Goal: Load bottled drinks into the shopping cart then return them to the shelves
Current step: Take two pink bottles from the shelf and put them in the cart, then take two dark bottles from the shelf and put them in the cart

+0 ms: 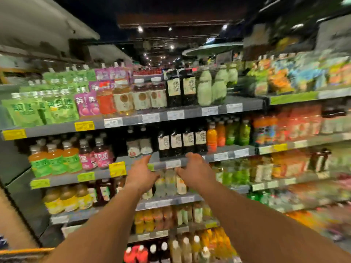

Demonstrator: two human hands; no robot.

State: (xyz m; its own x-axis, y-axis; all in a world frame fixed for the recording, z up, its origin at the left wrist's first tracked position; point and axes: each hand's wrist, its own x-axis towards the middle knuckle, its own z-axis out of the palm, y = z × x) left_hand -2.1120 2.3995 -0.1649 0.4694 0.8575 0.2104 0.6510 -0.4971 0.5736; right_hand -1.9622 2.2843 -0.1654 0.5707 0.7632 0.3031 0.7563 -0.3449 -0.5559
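Both hands reach at the shelf edge (171, 164): left hand (140, 172) and right hand (195, 170) look loosely open, holding nothing. Dark bottles (182, 142) stand just above; pale bottles (170, 182) sit below, partly behind the hands.

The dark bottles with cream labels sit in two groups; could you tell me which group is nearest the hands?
The lower four, just above the right hand; the other pair stands one shelf higher.

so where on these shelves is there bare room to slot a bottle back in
Bare shelf shows on the top shelf, right of the pale green bottles, and in a dark gap on the second shelf between the pink-label bottles and white-label bottles. Elsewhere rows look packed. Both hands reach toward the third shelf.
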